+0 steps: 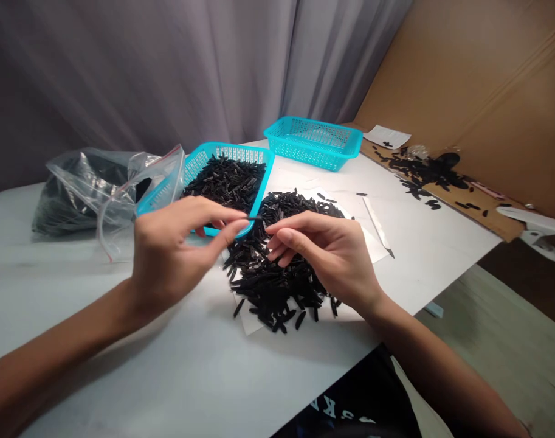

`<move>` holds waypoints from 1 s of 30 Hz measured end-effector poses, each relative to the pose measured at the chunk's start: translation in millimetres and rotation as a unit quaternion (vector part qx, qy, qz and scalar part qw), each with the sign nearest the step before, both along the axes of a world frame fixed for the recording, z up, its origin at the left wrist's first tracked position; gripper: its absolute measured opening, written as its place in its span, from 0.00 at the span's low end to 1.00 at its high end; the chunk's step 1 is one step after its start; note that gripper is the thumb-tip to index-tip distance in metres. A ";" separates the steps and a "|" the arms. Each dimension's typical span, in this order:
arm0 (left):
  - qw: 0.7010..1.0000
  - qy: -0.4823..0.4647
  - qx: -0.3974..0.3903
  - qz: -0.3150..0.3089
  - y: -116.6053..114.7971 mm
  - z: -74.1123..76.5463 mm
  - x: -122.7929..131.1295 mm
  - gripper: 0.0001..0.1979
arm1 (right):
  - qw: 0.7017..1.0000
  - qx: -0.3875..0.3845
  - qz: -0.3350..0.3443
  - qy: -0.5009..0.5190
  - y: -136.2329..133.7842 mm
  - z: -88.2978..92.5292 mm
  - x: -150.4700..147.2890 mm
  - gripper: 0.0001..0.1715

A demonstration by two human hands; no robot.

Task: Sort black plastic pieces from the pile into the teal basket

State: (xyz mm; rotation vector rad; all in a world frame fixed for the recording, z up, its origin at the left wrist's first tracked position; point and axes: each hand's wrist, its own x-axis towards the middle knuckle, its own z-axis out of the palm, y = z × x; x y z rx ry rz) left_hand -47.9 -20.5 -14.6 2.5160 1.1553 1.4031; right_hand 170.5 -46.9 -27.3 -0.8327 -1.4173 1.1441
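My left hand [177, 243] pinches a small black strip [255, 218] between thumb and forefinger, held just above the table. My right hand [323, 249] hovers beside it over a loose pile of black strips [277, 286], its fingers curled together close to the strip's tip; I cannot see anything in them. The pile lies on a white sheet [375, 243]. Behind my hands a turquoise basket [199, 159] holds several more black strips.
A second turquoise basket [313, 143] stands further back. A clear zip bag of black parts [90, 188] lies at the left. At the right, cardboard [487, 213] carries scattered black pieces and a white clip [539, 230]. The table edge [441, 292] runs near my right arm.
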 end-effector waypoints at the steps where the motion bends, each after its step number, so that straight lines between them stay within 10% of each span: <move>1: 1.000 0.007 -0.011 0.022 6.0 -1.9 -3.0 0.03 | 1.000 -0.022 0.012 0.014 2.2 -0.1 1.1 0.06; 6: 0.989 -0.030 -0.145 -0.028 8.3 -10.0 -0.1 0.21 | 0.984 -0.115 0.069 0.114 11.4 -3.7 4.0 0.06; 10: 0.928 -0.115 -0.314 -0.162 -13.8 -7.4 15.9 0.18 | 0.969 -0.144 0.096 0.179 11.6 -6.1 -1.0 0.05; 18: 0.860 -0.211 -0.432 -0.169 -19.3 -3.0 20.7 0.15 | 0.973 -0.101 0.093 0.186 9.3 -9.3 -5.9 0.04; 30: 0.984 -0.093 -0.147 -0.040 -17.1 0.3 13.2 0.04 | 0.990 0.060 -0.046 -0.119 -0.6 -1.3 -0.3 0.13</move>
